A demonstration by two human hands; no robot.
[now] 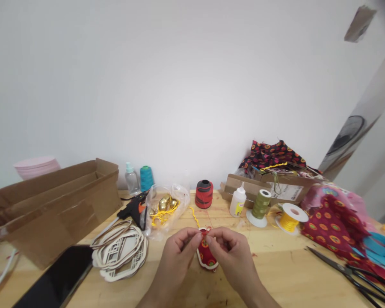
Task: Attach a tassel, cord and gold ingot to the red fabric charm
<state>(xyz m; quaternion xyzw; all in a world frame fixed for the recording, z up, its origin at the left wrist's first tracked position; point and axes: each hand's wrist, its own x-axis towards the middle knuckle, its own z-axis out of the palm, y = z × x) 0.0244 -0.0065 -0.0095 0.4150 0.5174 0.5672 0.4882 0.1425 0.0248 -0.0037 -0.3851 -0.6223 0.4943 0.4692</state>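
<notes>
My left hand [178, 252] and my right hand [227, 250] meet above the wooden table [276, 265], fingers pinched together at the top of a small red patterned fabric pouch [206, 254] with a white edge. A thin yellow cord [195, 217] runs from the pinch point back toward the far side of the table. Both hands grip the pouch's top where the cord enters; the pouch's lower part hangs between my palms.
An open cardboard box [51, 205], a black phone [56, 280] and stacked wooden cut-outs [123, 252] lie left. A glue gun [134, 208], a bag of gold bells [165, 205], thread spools [204, 193], a glue bottle [238, 200], a yellow cord reel [290, 218], patterned fabric [333, 224] and scissors [349, 271] lie around.
</notes>
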